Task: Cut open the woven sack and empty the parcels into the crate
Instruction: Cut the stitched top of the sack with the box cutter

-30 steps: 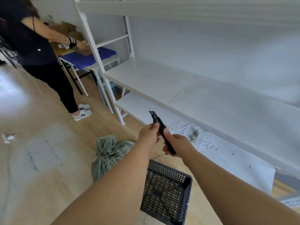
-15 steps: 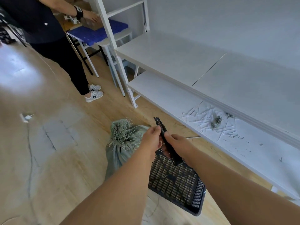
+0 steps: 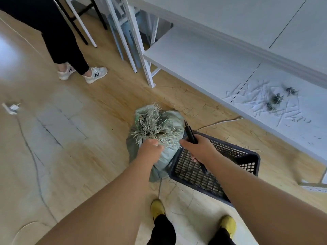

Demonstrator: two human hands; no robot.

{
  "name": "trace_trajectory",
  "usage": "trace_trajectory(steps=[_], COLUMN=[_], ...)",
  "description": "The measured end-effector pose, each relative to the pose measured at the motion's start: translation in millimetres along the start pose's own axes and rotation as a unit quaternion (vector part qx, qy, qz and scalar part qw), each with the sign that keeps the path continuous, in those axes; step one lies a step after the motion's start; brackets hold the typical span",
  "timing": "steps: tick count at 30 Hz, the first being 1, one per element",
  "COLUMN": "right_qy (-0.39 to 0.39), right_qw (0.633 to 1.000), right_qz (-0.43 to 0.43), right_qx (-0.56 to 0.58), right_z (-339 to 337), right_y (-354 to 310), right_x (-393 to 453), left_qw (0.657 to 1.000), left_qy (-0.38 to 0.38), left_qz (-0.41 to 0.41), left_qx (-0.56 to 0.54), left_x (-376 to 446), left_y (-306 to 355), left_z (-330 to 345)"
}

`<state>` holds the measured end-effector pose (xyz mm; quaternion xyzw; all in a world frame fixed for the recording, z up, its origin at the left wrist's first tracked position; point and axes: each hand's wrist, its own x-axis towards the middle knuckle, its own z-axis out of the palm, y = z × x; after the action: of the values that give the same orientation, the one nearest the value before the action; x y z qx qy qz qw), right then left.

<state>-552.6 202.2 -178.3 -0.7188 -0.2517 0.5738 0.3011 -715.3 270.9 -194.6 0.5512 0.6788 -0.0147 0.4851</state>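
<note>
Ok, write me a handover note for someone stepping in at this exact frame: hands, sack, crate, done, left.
Left hand grips the frayed, bunched top of the grey-green woven sack, which stands on the floor.
Right hand holds the slim black cutter, tip up, beside the sack top.
Dark blue perforated plastic crate sits against the sack's right side; no parcels visible in it.
Done: sack grabbed.
Left: cut it open, empty the parcels into the crate.

Large dark letter "N" read on side of each light grey-white lace-up sneaker: one [image 3: 95, 74] at 10 o'clock of frame, other [image 3: 65, 72] just beside it toward 9 o'clock, both on wooden floor, worn by bystander in black trousers. No other text, label or number legible.
</note>
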Motion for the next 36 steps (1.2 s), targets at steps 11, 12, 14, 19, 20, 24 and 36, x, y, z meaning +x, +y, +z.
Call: trace_trajectory(steps=[11, 12, 14, 19, 20, 24, 36], right_qy=[-0.065, -0.070, -0.070, -0.024, -0.011, 0.015, 0.031], right_qw=[0.998, 0.997, 0.993, 0.976, 0.972, 0.944, 0.904], right_qz=[0.001, -0.022, -0.087, -0.203, -0.221, -0.289, -0.292], right_qx=[-0.006, -0.016, -0.036, -0.077, -0.083, -0.155, -0.310], right_z=[65, 70, 82, 106, 107, 104, 45], right_y=[86, 94, 109, 122, 122, 115, 138], right_x=[116, 127, 154, 230, 245, 303, 354], left_qw=[0.983, 0.980, 0.965, 0.917, 0.914, 0.913, 0.970], left_qy=[0.141, 0.158, 0.199, 0.303, 0.313, 0.311, 0.121], left_qz=[-0.014, 0.011, 0.079, 0.201, 0.210, 0.226, 0.192], left_qx=[0.113, 0.123, 0.151, 0.161, 0.151, 0.134, -0.088], left_x=[131, 145, 177, 259, 273, 325, 368], left_y=[-138, -143, -146, -142, -141, -135, -120], left_z=[60, 70, 85, 108, 110, 112, 111])
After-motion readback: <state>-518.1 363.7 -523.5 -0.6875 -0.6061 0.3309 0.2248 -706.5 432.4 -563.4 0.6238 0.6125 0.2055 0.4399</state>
